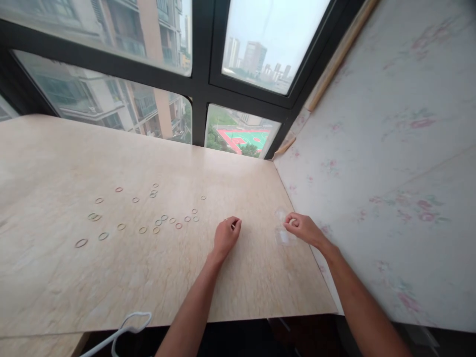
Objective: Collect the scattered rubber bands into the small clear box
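Several small rubber bands (163,218) lie scattered on a pale wooden tabletop (111,277). My left hand (226,235) rests on the table to their right, fingers curled in a pinch on one small band. My right hand (303,228) is further right, near the wall, with its fingers closed on the top of a clear plastic bag (282,234) that lies on the table. The bag is faint and its contents cannot be made out.
A flower-patterned wall (390,163) bounds the table on the right. Dark-framed windows (201,94) run along the far edge. A white hanger (126,327) pokes up below the table's near edge at the left.
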Available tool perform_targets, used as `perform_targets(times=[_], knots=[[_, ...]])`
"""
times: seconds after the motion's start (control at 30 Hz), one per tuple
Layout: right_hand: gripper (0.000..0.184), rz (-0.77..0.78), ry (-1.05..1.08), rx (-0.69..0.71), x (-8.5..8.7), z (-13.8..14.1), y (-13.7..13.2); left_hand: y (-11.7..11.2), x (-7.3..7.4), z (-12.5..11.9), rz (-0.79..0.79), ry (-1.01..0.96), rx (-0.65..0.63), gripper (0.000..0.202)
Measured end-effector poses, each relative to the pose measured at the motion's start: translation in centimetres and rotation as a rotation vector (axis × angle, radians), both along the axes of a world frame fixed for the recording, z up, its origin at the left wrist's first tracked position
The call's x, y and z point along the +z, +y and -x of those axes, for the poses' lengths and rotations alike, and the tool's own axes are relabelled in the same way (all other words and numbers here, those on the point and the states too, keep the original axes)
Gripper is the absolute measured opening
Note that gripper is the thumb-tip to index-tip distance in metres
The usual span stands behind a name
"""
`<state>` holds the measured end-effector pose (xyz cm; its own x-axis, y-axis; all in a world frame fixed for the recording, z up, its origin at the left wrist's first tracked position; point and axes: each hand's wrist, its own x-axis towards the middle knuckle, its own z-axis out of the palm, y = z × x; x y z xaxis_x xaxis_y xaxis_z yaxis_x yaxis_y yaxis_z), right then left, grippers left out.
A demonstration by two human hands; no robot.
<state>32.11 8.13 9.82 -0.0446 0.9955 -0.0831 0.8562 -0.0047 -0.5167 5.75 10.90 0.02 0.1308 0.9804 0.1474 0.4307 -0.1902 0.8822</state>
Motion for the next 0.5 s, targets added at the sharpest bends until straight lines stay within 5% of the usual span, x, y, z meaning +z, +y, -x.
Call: perform_targets(times=[0.2, 0.5], knots=[[0.021, -0.083, -0.112, -0.029, -2.5, -0.5, -1.4, -0.3, 0.0, -0.2, -0.023, 0.094, -0.016, 0.024], [0.030, -0.316, -0.111, -0.066, -4.1, -1.1, -2.0, -0.5, -0.2, 0.2, -0.006, -0.035, 0.005, 0.026]])
